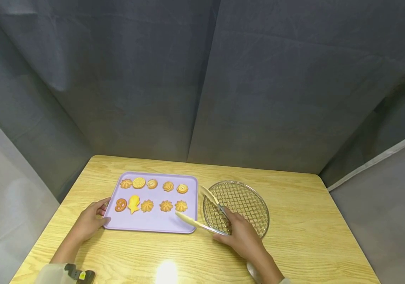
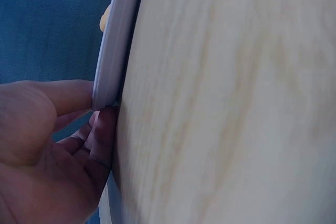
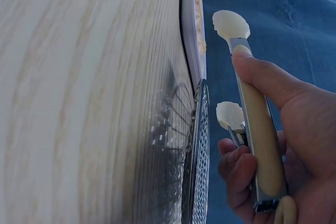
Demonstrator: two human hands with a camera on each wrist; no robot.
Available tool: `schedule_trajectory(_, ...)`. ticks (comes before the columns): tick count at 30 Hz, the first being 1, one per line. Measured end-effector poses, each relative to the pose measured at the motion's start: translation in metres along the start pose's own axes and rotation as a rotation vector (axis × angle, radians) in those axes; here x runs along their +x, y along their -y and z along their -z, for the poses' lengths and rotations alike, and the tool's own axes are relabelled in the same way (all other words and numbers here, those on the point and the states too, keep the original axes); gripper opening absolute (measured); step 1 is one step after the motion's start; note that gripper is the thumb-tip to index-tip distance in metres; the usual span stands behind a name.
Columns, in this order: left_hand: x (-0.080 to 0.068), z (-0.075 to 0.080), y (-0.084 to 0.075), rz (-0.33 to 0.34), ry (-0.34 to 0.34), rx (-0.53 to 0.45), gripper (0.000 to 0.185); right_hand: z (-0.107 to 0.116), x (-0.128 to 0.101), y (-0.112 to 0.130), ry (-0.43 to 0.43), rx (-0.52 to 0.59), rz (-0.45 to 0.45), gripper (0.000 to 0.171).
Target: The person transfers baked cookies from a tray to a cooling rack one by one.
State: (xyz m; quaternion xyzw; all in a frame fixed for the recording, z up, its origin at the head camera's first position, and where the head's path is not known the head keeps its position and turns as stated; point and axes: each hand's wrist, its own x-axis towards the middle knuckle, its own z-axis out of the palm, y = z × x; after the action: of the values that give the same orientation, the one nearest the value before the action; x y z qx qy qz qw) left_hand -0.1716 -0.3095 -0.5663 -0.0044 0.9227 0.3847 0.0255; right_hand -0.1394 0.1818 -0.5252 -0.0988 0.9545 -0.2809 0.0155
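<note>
A lavender tray (image 1: 145,225) lies on the table with two rows of cookies, among them a pretzel (image 1: 120,204) and a yellow fish-shaped cookie (image 1: 134,204). My left hand (image 1: 88,221) pinches the tray's left edge; the left wrist view has the thumb against one face of the rim (image 2: 111,61) and fingers at the other. My right hand (image 1: 243,234) grips metal tongs with cream tips (image 1: 187,219), thumb along one arm (image 3: 257,129). The spread tips hold nothing. One is just in front of the lower row's rightmost flower-shaped cookie (image 1: 181,206), the other beyond the tray's right edge.
A round wire mesh rack (image 1: 239,193) lies right of the tray, partly under my right hand. The wooden table (image 1: 305,236) stands against dark grey curtains (image 1: 259,98). A black device (image 1: 80,275) is strapped on my left wrist.
</note>
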Motion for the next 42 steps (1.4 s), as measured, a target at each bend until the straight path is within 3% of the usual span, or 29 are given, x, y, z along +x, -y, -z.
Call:
schedule_trajectory(18,-0.001,0.001,-0.002,0.001,0.004,-0.011,0.065,-0.007,0.012,0.014,0.03,-0.02,0.03,0.098)
schedule_trajectory(42,-0.003,0.001,-0.003,0.001,0.002,-0.001,0.066,-0.008,0.018,0.022,0.028,-0.143,0.085,0.087)
